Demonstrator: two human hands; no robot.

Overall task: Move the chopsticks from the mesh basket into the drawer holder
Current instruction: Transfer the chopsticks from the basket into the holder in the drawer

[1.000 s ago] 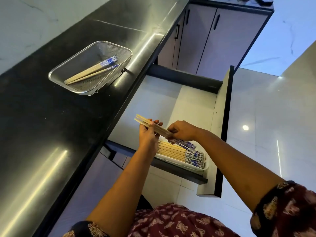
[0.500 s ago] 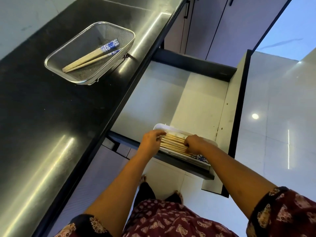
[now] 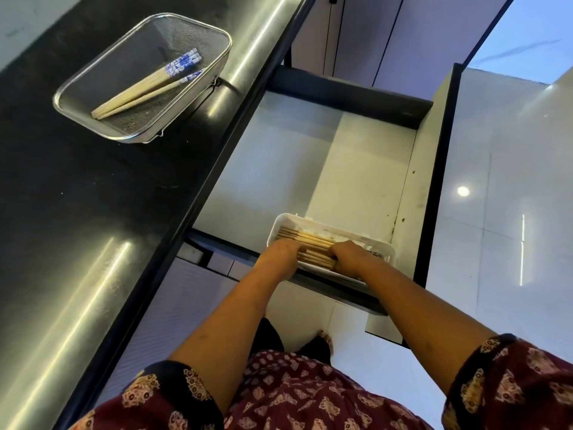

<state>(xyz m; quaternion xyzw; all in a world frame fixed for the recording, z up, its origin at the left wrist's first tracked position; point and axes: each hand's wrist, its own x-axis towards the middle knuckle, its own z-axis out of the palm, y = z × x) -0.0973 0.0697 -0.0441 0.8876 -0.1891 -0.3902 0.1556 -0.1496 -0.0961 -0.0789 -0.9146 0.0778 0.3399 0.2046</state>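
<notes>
Bundle of chopsticks lies flat in the white drawer holder at the near end of the open drawer; more chopsticks lie in the mesh basket on the counter, well apart. Left hand and right hand sit on the bundle's two ends, fingers bent over it, tips hidden: gripping or merely pressing, cannot tell. Risk: an uneven lift-off could drag sticks askew or over the holder's low rim.

Tan chopsticks with blue-and-white patterned ends; silver mesh basket; white holder; black counter.
</notes>
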